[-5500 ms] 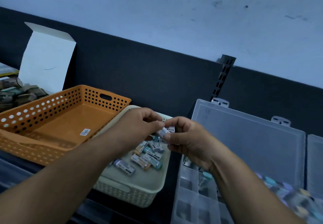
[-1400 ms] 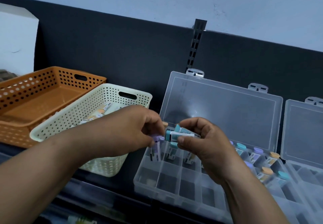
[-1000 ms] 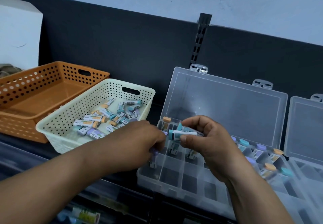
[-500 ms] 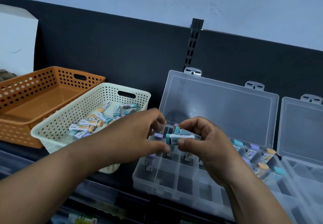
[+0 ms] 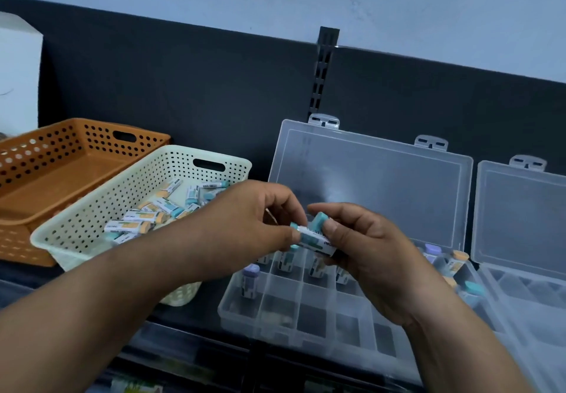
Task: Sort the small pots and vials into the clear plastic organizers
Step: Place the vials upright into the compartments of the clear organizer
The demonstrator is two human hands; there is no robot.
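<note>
Labels on the vials (image 5: 144, 225) in the cream basket (image 5: 92, 218) are way too tiny to read, and the right organizer (image 5: 520, 215) runs off the edge.

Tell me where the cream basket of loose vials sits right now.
Head view, left of centre: the cream basket sits between the orange basket on its left and the clear organizer on its right.

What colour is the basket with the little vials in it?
The basket is cream, seen in head view.

Small labelled vials (image 5: 249, 285) with teal, orange or purple caps stand upright in the far rows of the clear plastic organizer (image 5: 321, 322), lid (image 5: 367, 193) raised; others lie heaped left.
</note>
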